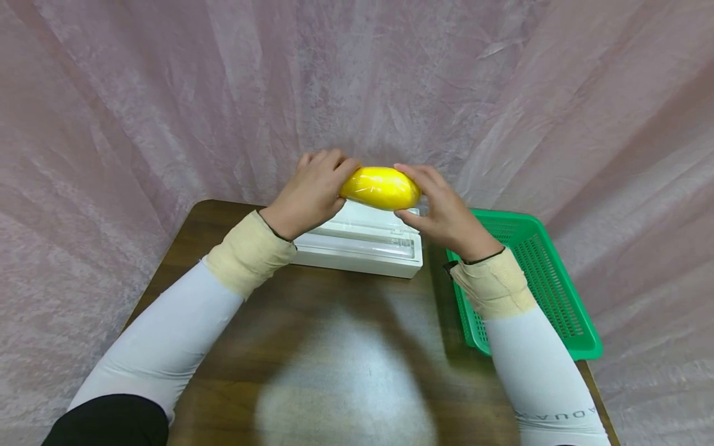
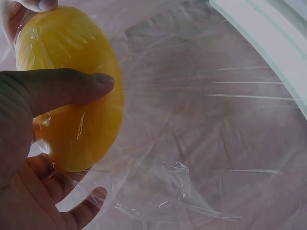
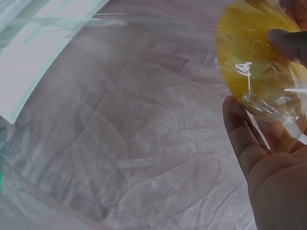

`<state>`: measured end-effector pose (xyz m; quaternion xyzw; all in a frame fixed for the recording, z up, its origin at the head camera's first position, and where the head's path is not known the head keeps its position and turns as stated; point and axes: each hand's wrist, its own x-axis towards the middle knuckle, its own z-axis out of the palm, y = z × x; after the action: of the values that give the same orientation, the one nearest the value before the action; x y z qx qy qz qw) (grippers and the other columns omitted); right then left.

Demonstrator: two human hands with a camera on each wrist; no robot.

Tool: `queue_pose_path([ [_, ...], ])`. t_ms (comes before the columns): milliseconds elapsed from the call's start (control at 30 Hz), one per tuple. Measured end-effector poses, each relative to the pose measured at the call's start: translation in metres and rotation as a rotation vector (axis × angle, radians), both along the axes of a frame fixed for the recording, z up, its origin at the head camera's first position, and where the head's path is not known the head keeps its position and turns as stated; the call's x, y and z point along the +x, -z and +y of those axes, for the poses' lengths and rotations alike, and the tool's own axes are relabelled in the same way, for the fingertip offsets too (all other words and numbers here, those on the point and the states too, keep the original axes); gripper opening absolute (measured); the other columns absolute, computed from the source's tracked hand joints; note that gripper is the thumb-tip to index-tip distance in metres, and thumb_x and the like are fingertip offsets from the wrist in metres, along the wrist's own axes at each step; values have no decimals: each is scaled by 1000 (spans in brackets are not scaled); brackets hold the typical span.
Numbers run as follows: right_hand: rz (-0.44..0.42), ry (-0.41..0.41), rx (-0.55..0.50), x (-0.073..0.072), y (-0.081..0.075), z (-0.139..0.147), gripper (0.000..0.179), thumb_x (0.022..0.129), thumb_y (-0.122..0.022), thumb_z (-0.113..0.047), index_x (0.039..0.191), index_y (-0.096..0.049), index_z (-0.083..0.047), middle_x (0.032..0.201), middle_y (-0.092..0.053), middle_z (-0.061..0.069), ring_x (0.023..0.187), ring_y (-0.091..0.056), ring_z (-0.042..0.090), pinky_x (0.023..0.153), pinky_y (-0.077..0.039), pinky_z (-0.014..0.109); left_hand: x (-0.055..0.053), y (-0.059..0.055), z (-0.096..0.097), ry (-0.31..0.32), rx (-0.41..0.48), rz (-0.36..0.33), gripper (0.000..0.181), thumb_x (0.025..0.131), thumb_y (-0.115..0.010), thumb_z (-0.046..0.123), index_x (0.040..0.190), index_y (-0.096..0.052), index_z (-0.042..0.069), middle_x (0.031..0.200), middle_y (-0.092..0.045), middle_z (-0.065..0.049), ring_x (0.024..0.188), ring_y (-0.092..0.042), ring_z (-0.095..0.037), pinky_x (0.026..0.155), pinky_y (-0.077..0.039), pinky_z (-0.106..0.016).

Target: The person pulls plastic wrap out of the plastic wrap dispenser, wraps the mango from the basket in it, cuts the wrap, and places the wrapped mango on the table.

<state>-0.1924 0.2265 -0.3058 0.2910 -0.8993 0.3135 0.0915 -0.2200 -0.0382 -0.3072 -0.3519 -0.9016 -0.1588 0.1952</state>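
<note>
A smooth yellow oval fruit is held up in the air between both hands, with clear cling film wrapped over its skin. My left hand grips its left end, the thumb lying across the near side. At the opposite end, my right hand holds it between thumb and fingers. Below and behind the fruit stands a white cling film dispenser, its lid raised and a clear roll inside. In the left wrist view, film stretches from the fruit toward the dispenser, with crumpled folds by the fingers.
A green plastic basket with slotted sides stands at the right of the brown wooden table, partly behind the right forearm. A pink curtain hangs right behind the table and along its sides.
</note>
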Motion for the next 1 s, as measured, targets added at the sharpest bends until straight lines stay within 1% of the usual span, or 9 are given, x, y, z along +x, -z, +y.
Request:
queue_pose_path([
  [133, -12, 9, 6, 1, -6, 0, 74, 87, -78, -8, 152, -44, -15, 143, -47, 17, 128, -51, 33, 108, -46, 51, 1, -6, -1, 6, 2, 6, 41, 87, -69, 3, 125, -58, 11, 105, -58, -10, 104, -55, -31, 95, -40, -53],
  [300, -20, -1, -1, 2, -10, 1, 75, 88, -78, -8, 153, -43, -16, 145, -47, 15, 129, -50, 31, 109, -45, 50, 1, -11, -2, 7, 5, 11, 41, 87, -68, 3, 125, -58, 12, 106, -58, -9, 104, -55, -30, 94, -39, -51],
  [633, 18, -26, -10, 5, -20, 0, 75, 87, -78, -5, 153, -43, -12, 142, -48, 15, 128, -50, 29, 109, -45, 48, 3, -20, -4, 11, 18, 6, 45, 86, -69, 2, 128, -58, 12, 110, -59, -10, 108, -54, -31, 98, -38, -52],
  [800, 21, -24, -8, 8, -25, -1, 77, 87, -79, -7, 154, -43, -17, 141, -47, 14, 128, -50, 27, 109, -45, 45, 5, -26, -5, 9, 11, 6, 46, 86, -71, 3, 129, -58, 13, 110, -59, -9, 107, -55, -30, 98, -38, -52],
  [1000, 34, -28, -15, 12, -28, -1, 77, 87, -79, -7, 153, -44, -19, 141, -48, 13, 127, -51, 27, 107, -47, 47, 11, -31, -7, 9, 11, 16, 44, 86, -70, 4, 127, -58, 13, 109, -59, -9, 104, -55, -30, 97, -39, -51],
])
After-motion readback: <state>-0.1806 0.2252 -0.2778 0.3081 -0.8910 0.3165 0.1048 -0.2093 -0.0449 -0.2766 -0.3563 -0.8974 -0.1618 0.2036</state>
